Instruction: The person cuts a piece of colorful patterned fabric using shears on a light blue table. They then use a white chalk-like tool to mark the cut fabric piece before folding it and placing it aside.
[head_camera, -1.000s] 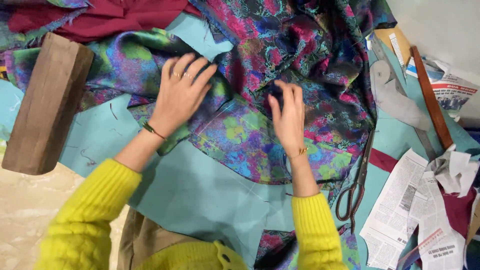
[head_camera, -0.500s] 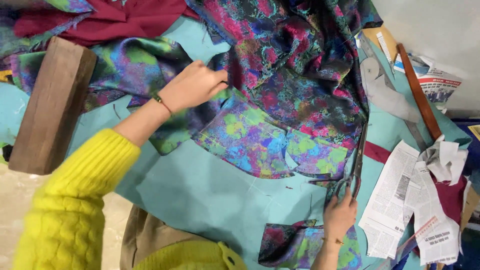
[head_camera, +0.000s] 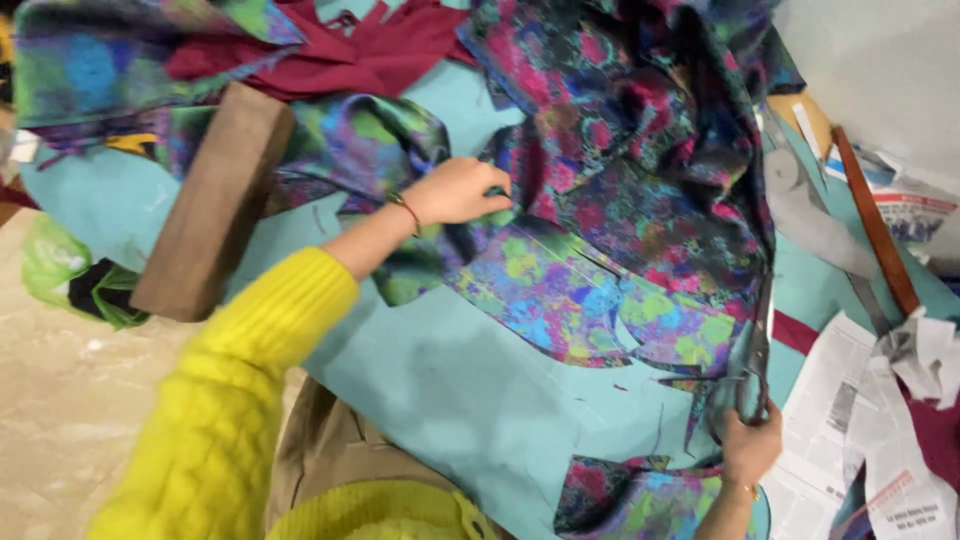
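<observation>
**Right hand now gripping shears; left hand bunching cloth**

The right hand (head_camera: 748, 448) is closed around the handles of the large shears (head_camera: 757, 345), blades pointing away from the person along the edge of the multicoloured printed fabric (head_camera: 600, 200). A second ago this hand lay flat on the cloth; half a second ago it was only reaching the handles. The left hand (head_camera: 460, 190), formerly spread flat, is now curled, pinching a fold of the same fabric. Beneath both lies the teal cloth (head_camera: 450, 380). Left of the left hand rests a wooden block (head_camera: 215, 200), unmoved. Newspaper sheets (head_camera: 840, 400) lie just right of the right hand.
</observation>
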